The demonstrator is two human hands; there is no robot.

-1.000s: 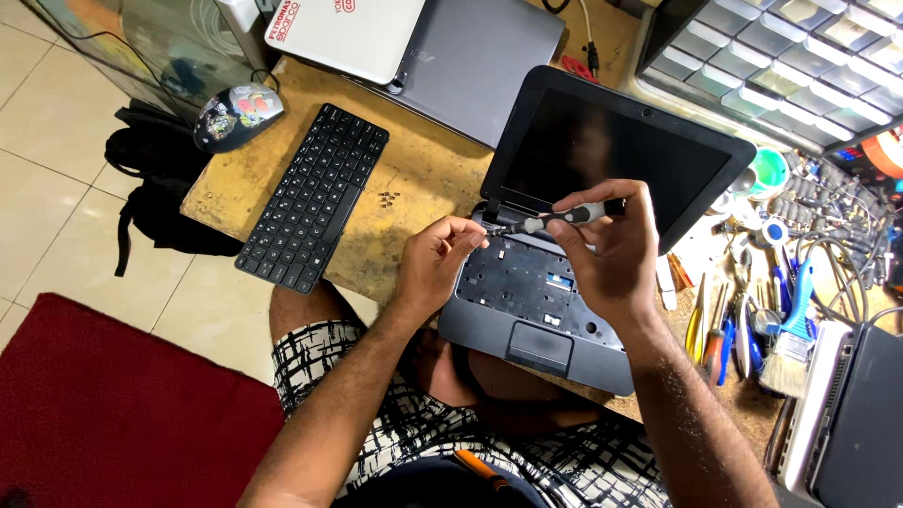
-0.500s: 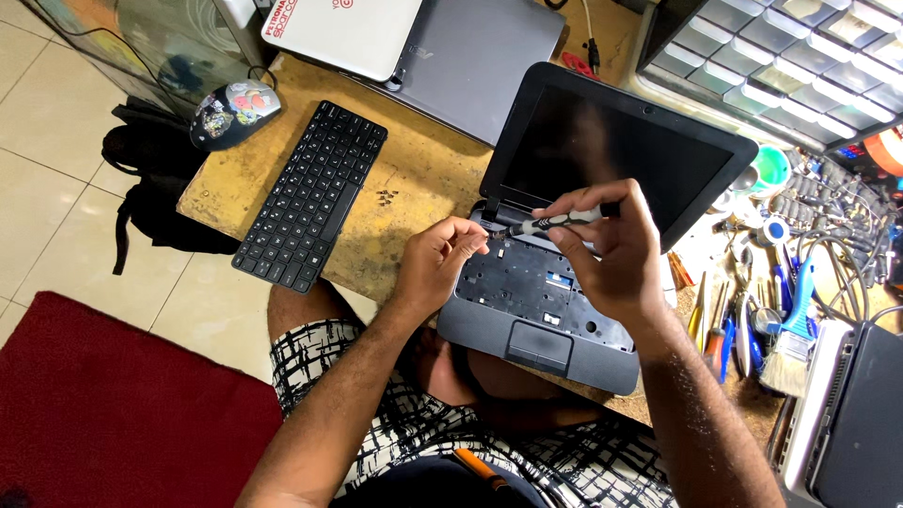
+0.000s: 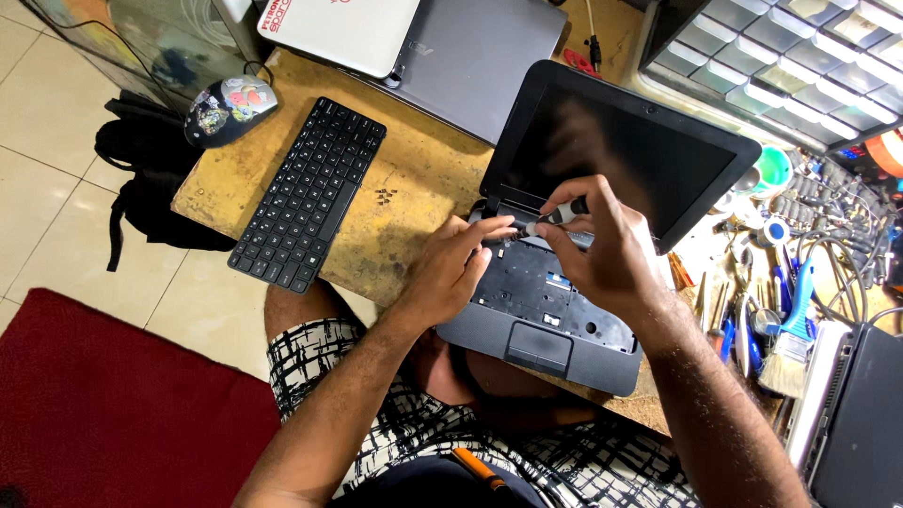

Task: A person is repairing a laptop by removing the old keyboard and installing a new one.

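Bright, even light; edges distorted, sharp.

Worn, rough wooden surface [image 3: 414,202] — stained yellow-brown. Matt dark plastic on laptop [image 3: 555,310] base, glossy black screen. Matt black plastic detached keyboard [image 3: 308,193] — brushed grey metal-look closed laptop [image 3: 480,61].

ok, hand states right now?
Left hand: fingers pinch the screwdriver tip at the laptop.
Right hand: closed on the screwdriver handle.

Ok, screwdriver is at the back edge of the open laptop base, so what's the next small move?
Probably seat the tip and turn. The right hand holds the small grey-handled screwdriver nearly flat, the left hand pinches its tip at the hinge edge of the dark grey keyboardless laptop. Whether the tip sits in a screw is hidden.
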